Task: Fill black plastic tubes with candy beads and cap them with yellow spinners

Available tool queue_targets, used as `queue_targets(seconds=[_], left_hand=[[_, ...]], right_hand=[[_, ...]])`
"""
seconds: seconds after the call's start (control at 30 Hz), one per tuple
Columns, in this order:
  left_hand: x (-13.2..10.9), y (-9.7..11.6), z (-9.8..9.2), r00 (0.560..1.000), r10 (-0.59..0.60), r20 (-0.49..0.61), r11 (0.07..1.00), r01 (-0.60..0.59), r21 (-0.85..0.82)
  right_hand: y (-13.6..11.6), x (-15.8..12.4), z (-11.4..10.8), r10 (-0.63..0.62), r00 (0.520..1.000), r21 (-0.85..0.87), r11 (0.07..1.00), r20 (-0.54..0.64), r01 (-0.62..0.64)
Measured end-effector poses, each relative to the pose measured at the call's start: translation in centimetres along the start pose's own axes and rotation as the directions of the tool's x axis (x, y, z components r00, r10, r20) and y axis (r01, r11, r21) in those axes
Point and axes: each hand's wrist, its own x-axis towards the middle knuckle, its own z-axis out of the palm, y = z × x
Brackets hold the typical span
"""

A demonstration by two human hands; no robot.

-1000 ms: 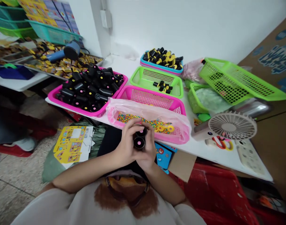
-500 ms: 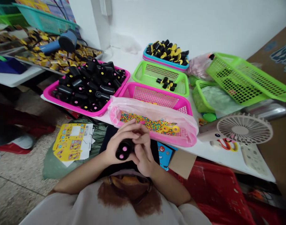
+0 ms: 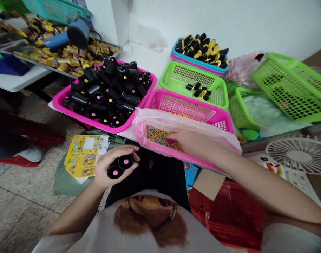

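Observation:
My left hand (image 3: pixel 109 165) is wrapped round two short black plastic tubes (image 3: pixel 126 161) held side by side. Their ends face me, each with a pink dot in the middle. My right hand (image 3: pixel 180 138) reaches into a translucent pink plastic bag (image 3: pixel 160 117), fingers bent down at the small round multicoloured beads or candies (image 3: pixel 156 135). A bit of pink shows by those fingertips, but what they grip is hidden. The bag lines the front of a pink basket (image 3: pixel 187 102).
Left of the basket, a pink tray (image 3: pixel 94 124) holds many black tubes. Behind stand a green basket (image 3: pixel 173 79) with several black-and-yellow pieces and a fuller blue tray (image 3: pixel 173 56). A fan (image 3: pixel 299 154) lies at right, below green baskets (image 3: pixel 289 84).
My hands have parted. The left has moved left and slightly down with the black tubes; the right has let go of them and gone into the bag.

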Motion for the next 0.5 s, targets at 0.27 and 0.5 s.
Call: queue_targets(seconds=[0.27, 0.5], left_hand=[[1.2, 0.2, 0.7, 0.974, -0.227, -0.020, 0.967, 0.223, -0.119], [1.9, 0.7, 1.6, 0.963, -0.268, 0.007, 0.961, 0.268, -0.064]], right_hand=[[-0.4, 1.1, 1.0, 0.021, 1.000, -0.278, 0.960, -0.009, -0.022], [-0.6, 2.5, 1.6, 0.072, 0.989, -0.312, 0.944, -0.131, -0.110]])
